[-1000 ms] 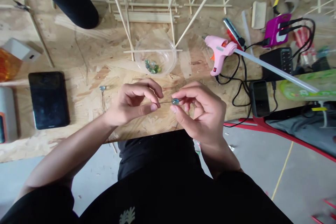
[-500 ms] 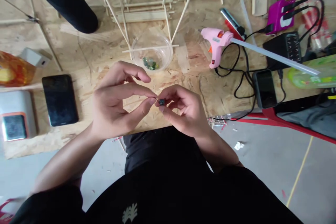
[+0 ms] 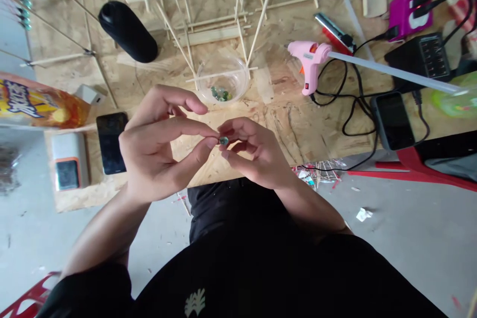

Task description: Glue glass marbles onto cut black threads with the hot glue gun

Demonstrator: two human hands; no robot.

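Note:
Above the table's front edge, my two hands meet at a small greenish glass marble. My left hand pinches thumb and forefinger together at the marble's left side, on what looks like a thin dark cord; the fingertips hide most of it. Curled round the other side, my right hand has its thumb below the marble and its forefinger above. Just beyond the hands stands a clear round plastic tub with several green marbles at its near side.
A frame of thin wooden sticks rises behind the tub. To the right lie a pink glue gun, black cables and a phone. Leftward are another phone, a power bank, a snack bag and a black cylindrical case.
The small object between my fingers looked dark and now shows as greenish glass. The cord stretch visible earlier is mostly hidden. My view has shifted, showing more on the left.

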